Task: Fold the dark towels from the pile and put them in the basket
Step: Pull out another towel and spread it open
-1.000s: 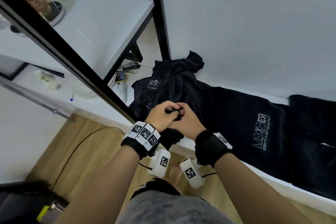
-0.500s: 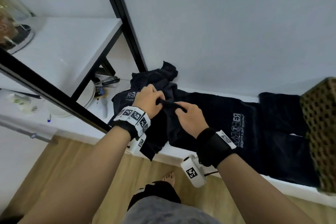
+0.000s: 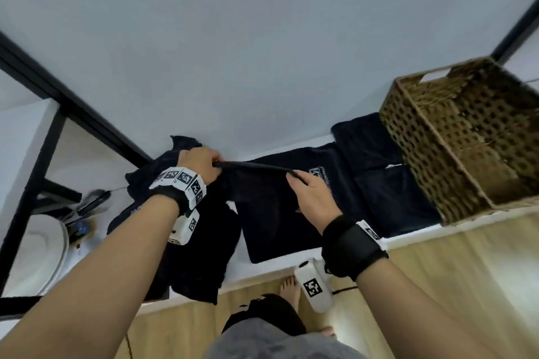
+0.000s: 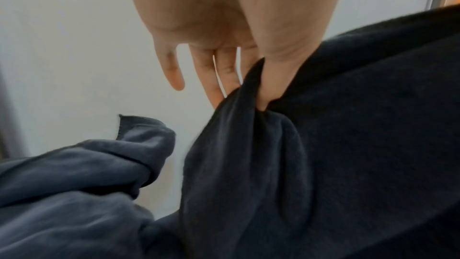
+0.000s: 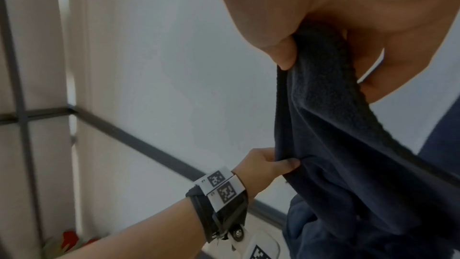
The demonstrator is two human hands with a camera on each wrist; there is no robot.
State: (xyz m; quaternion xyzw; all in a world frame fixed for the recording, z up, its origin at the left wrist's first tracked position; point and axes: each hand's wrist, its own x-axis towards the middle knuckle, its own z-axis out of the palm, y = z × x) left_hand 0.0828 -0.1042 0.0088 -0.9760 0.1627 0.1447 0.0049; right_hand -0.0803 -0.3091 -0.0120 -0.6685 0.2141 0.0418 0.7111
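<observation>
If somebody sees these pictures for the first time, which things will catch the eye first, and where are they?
First the two hands in the middle: the left hand and the right hand each pinch the top edge of a dark towel, stretched between them above the white shelf. On the right stands a woven basket, tilted in this view, with more dark towels lying beside it.

I am getting the head view looking steeply down from above the towel (image 3: 256,181), taking in the basket (image 3: 455,137) beside it. My left wrist view is sitting close behind the left hand (image 4: 224,32), facing the towel (image 4: 323,145). My right wrist view is pressing close under the towel (image 5: 336,145), looking across it. All three are sharing it.
</observation>
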